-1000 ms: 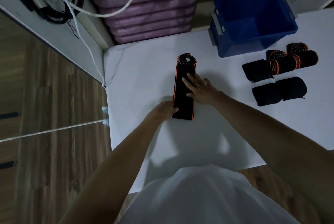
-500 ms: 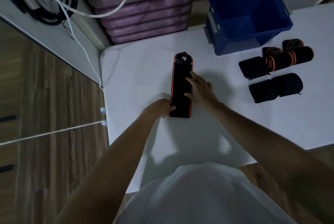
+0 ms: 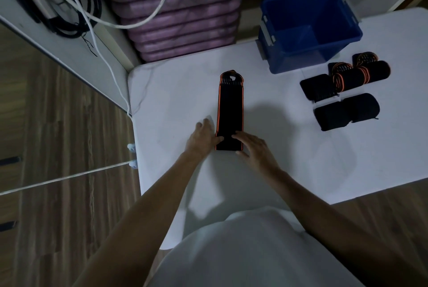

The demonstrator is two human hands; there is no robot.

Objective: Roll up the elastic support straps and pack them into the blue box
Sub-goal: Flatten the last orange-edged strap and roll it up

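Flat strap [image 3: 229,110] lay lengthwise on the white tabletop [image 3: 176,92], looped end pointing away from the person, near end right at the hands. Left hand [image 3: 202,138] rested at the strap's near-left corner, thumb lying on the fabric, other fingers loosely extended on the tabletop beside it. Right hand [image 3: 253,147] sat over the near-right corner, fingers fairly straight and laid across the strap's end, not pinching. My read: both hands were squaring up the near end to start the roll from there, so it would travel toward the looped end.

Blue box [image 3: 310,31] stood open at the far right of the tabletop, looked empty. Four already-rolled straps [image 3: 342,99] were bunched just in front of it, near but outside, probably staged to pack together once all are rolled.

No brand, label or writing legible anywhere; too dim. Only orange edge stripes visible on the straps.
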